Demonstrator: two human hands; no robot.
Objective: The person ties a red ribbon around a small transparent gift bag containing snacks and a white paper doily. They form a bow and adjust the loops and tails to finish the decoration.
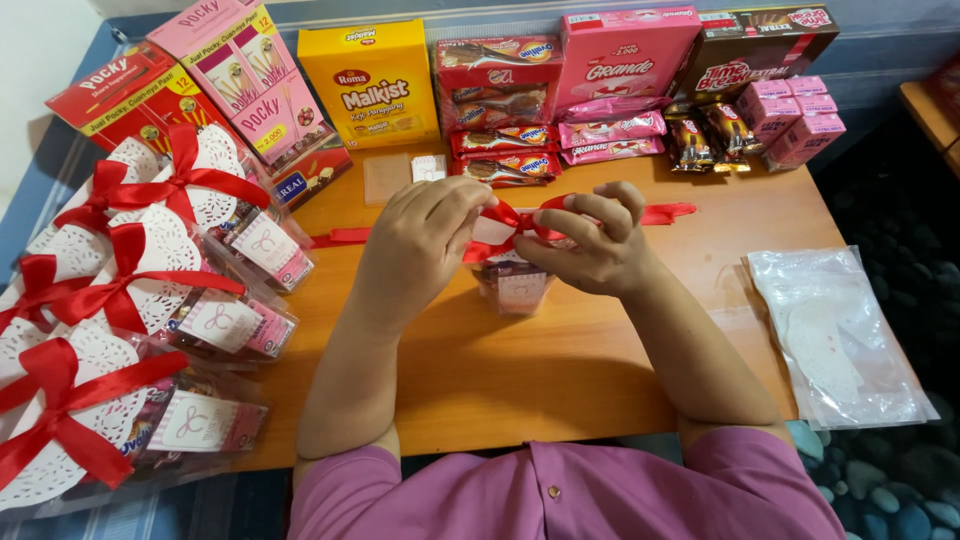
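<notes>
- Head view: the left hand (425,235) and right hand (595,240) both pinch a glossy red ribbon (520,222), pulling its loops apart over a small clear packet (515,285) at the wooden table's (520,370) middle.
- Ribbon tails trail flat to left and right.
- Finished packets (150,290) with lacy white doilies and red bows lie stacked at left.
- Cardboard snack boxes (560,70) line the far edge; a crinkly plastic bag of doilies (835,335) waits at right.

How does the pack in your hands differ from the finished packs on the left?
The pack in hand stands upright mid-table; the finished packs lie stacked on their sides. Its ribbon is half tied, ends trailing, held by the left hand and right hand; theirs are full bows. Both are clear packs with red ribbon.
</notes>
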